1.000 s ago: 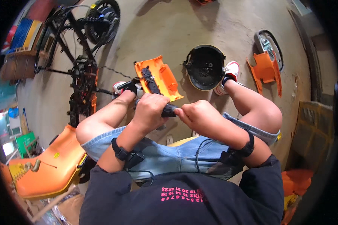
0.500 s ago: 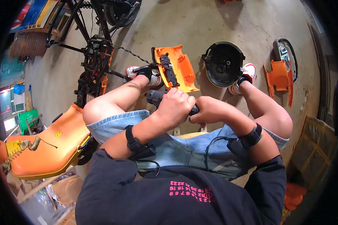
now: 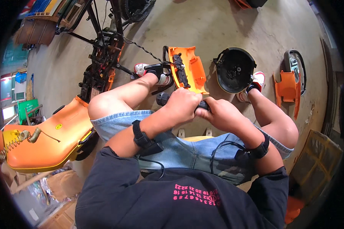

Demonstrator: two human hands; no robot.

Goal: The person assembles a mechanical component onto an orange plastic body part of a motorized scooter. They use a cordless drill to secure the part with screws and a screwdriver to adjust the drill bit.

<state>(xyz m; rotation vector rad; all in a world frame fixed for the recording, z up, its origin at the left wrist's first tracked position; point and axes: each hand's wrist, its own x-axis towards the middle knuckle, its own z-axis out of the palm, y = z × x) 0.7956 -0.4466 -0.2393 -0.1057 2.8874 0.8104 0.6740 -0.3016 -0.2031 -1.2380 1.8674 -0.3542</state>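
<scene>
In front of my lap, my left hand (image 3: 183, 104) is closed round the middle of a black drill-like tool (image 3: 162, 99), whose thick round end sticks out to the left. My right hand (image 3: 224, 113) grips the other end of the same tool, thumb pressed along it, close beside the left hand. My fingers hide much of the tool, so its exact kind is unclear. Just beyond my hands lies an orange plastic panel (image 3: 196, 72), inner side up. A black slotted part (image 3: 180, 71) is fixed on it, and a twisted black cable (image 3: 143, 50) leads to it.
On the left stands a bare black vehicle frame (image 3: 99, 57) beside a large orange body shell (image 3: 46, 137) with a coil spring (image 3: 23, 137). A black bowl-shaped cover (image 3: 236, 70) holding small dark pieces lies near my right foot. Farther right lies an orange bracket-shaped panel (image 3: 287, 89).
The view has shifted, so the surroundings sit slightly farther right and lower. Both hands still hold the tool; my right hand has turned a little, and its thumb now shows along the tool.
</scene>
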